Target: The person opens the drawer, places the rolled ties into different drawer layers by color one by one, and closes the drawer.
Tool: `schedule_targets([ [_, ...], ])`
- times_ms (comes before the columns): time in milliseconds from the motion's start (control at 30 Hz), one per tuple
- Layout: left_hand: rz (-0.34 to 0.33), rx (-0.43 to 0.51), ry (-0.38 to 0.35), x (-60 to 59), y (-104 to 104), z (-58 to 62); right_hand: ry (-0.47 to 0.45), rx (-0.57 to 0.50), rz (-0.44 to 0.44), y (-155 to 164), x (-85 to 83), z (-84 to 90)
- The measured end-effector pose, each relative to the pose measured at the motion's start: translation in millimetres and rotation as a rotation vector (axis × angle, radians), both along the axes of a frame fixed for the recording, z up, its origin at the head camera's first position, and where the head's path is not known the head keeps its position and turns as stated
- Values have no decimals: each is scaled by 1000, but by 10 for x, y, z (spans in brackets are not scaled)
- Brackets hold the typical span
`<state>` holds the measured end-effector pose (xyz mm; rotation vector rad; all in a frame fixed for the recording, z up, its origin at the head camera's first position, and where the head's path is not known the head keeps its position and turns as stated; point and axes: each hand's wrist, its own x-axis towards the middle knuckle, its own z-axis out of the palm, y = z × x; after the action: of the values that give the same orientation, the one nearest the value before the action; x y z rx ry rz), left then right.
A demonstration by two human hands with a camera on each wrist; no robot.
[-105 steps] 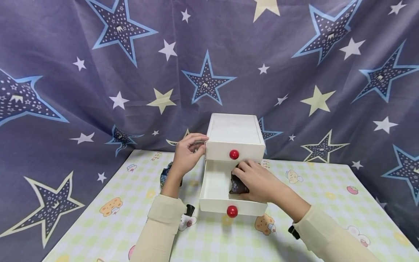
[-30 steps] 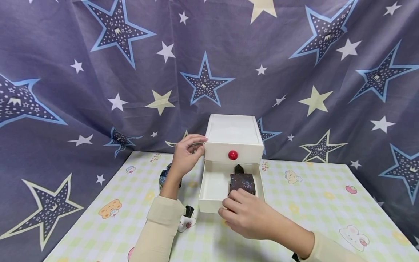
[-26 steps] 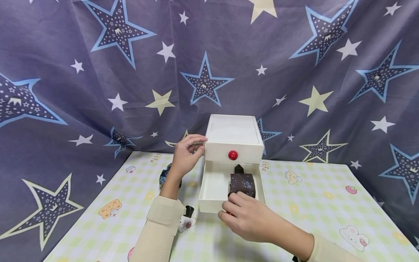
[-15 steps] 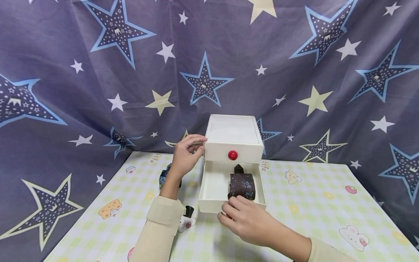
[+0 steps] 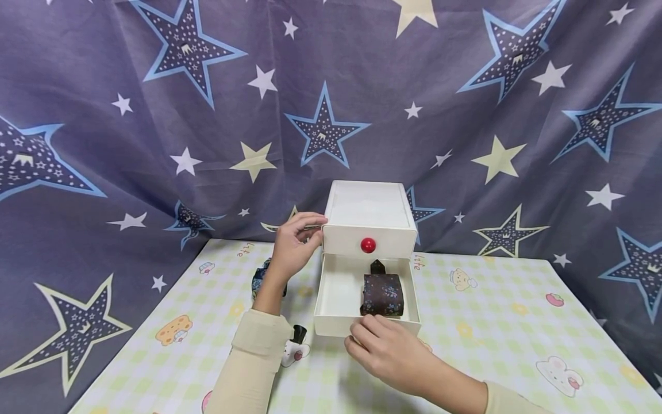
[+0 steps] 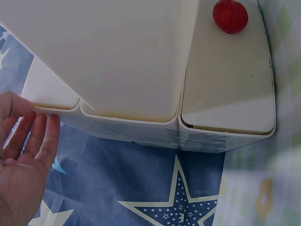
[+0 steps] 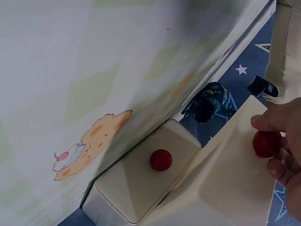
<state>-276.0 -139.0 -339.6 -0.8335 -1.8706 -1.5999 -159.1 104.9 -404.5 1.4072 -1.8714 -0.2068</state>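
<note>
Head view: drawer (image 5: 331, 326) pulled out, and the tie (image 5: 383, 294) lies rolled inside on the right, its pointed tip towards the cabinet (image 5: 369, 201)!
Knob (image 7: 266, 143): red, and my right hand (image 5: 389, 353) has it, thumb and fingers pinched round it, that grip firmly clamped.
Cabinet edge: my left hand (image 5: 295, 246) touches the left front corner up top, fingers fairly straight, that grip apart rather than clamped.
Drawer work: handling it by its knob, I'd judge, with the tie let go inside.
Drawer slide: any move calls, I reckon, for a straight, level line, left hand bracing.
Forearms: right one (image 5: 457, 385) reaches in low from the right, knuckles up; left one (image 5: 250, 359) angles up beside a blue roll (image 5: 260, 280) on the tabletop (image 5: 496, 328).
</note>
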Motion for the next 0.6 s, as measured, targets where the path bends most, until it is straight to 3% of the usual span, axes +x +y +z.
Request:
schedule_targets([
  [400, 3, -5, -7, 22, 5, 19, -11, 0, -2, 6, -7, -10],
  [600, 3, 1, -4, -107, -19, -86, -21, -4, 8, 20, -22, 1],
])
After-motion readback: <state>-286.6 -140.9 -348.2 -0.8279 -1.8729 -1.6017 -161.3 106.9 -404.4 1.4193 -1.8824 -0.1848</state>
